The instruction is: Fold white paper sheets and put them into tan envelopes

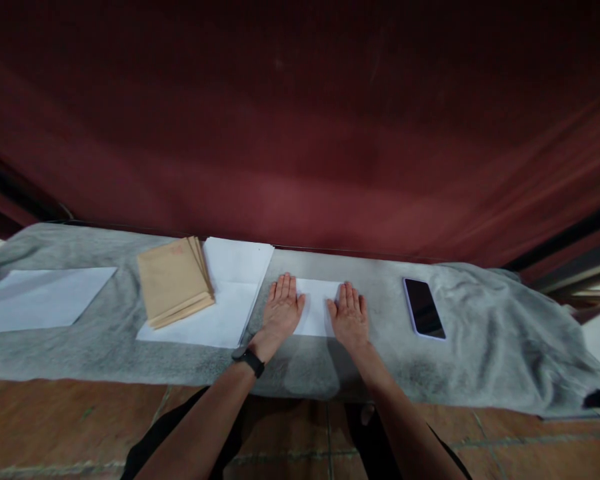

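Observation:
A small white sheet of paper (pixel 316 308), perhaps folded, lies on the grey cloth (pixel 390 363) in front of me. My left hand (pixel 283 308) rests flat on its left end, palm down, with the thumb apart from the fingers. On the right end lies my right hand (pixel 350 316), also palm down and flat, its thumb pointing inward. The middle of the paper shows between the two hands. Neither hand grips anything. A dark band is around my left wrist.
Left of my hands, brown envelopes (pixel 173 280) lie on a stack of white sheets (pixel 230 300). Another white sheet (pixel 45 297) is at the far left. A phone (pixel 424 308) lies to the right. A dark red surface (pixel 300 167) rises behind the cloth.

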A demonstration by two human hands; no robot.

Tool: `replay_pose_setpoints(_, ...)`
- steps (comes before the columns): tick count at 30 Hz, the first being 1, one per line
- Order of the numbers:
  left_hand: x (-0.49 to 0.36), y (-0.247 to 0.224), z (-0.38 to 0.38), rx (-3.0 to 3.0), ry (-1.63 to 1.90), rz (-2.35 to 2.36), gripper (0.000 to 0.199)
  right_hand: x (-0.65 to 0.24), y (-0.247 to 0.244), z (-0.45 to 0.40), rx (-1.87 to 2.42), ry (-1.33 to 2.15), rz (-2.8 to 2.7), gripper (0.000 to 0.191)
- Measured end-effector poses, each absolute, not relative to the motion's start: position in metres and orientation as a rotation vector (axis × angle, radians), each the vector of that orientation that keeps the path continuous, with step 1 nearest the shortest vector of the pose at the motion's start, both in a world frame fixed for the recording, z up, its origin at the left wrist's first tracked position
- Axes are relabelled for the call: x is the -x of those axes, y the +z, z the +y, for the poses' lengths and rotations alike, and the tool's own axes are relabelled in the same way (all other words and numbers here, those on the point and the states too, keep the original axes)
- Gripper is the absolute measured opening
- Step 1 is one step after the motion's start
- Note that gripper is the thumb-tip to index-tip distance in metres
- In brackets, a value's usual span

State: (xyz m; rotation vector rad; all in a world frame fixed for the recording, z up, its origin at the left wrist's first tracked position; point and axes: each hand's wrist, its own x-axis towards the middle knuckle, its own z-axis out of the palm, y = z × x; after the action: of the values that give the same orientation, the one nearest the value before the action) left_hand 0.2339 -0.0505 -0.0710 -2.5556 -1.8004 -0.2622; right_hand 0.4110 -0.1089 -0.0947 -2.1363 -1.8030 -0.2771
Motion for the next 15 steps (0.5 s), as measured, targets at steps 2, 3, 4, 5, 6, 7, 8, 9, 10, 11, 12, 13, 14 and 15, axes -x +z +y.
replay_pose_setpoints(2, -0.232, -0.072, -0.049, 2.540, -0.274, -1.815, 0.063, -0.414, -0.095, -0.111, 2.150, -0.275, -1.792, 0.064)
replay_pose_setpoints(3, -0.232, -0.072, -0.048, 2.540, -0.281, -1.819, 0.064, -0.416, -0.095, -0.112, 2.153, -0.273, -1.791, 0.065)
replay_pose_setpoints(4, -0.231, -0.072, -0.047, 2.545, -0.287, -1.821, 0.064, -0.418, -0.095, -0.113, 2.156, -0.270, -1.788, 0.065)
replay_pose_setpoints(5, -0.231, -0.071, -0.046, 2.552, -0.294, -1.822, 0.065, -0.419, -0.095, -0.114, 2.161, -0.267, -1.782, 0.066)
replay_pose_setpoints(6, -0.231, -0.070, -0.046, 2.553, -0.303, -1.827, 0.065, -0.421, -0.094, -0.115, 2.166, -0.264, -1.770, 0.066)
replay_pose_setpoints(7, -0.231, -0.069, -0.047, 2.547, -0.318, -1.834, 0.066, -0.422, -0.093, -0.116, 2.173, -0.262, -1.751, 0.066)
replay_pose_setpoints(8, -0.233, -0.068, -0.049, 2.533, -0.342, -1.837, 0.066, -0.423, -0.092, -0.117, 2.176, -0.263, -1.730, 0.066)
replay_pose_setpoints(9, -0.235, -0.067, -0.052, 2.521, -0.372, -1.829, 0.065, -0.423, -0.091, -0.118, 2.170, -0.264, -1.716, 0.066)
replay_pose_setpoints(10, -0.238, -0.066, -0.057, 2.522, -0.404, -1.804, 0.065, -0.422, -0.089, -0.118, 2.151, -0.261, -1.718, 0.066)
replay_pose_setpoints(11, -0.241, -0.066, -0.062, 2.540, -0.433, -1.759, 0.063, -0.421, -0.088, -0.119, 2.114, -0.248, -1.740, 0.065)
replay_pose_setpoints(12, -0.245, -0.066, -0.068, 2.584, -0.454, -1.692, 0.062, -0.418, -0.086, -0.119, 2.063, -0.221, -1.785, 0.064)
replay_pose_setpoints(13, -0.249, -0.066, -0.074, 2.652, -0.458, -1.609, 0.060, -0.414, -0.084, -0.120, 2.003, -0.179, -1.844, 0.063)
replay_pose_setpoints(14, -0.252, -0.067, -0.080, 2.722, -0.447, -1.529, 0.058, -0.409, -0.083, -0.120, 1.943, -0.125, -1.906, 0.061)
replay_pose_setpoints(15, -0.255, -0.068, -0.085, 2.775, -0.420, -1.475, 0.057, -0.404, -0.083, -0.121, 1.892, -0.069, -1.960, 0.060)
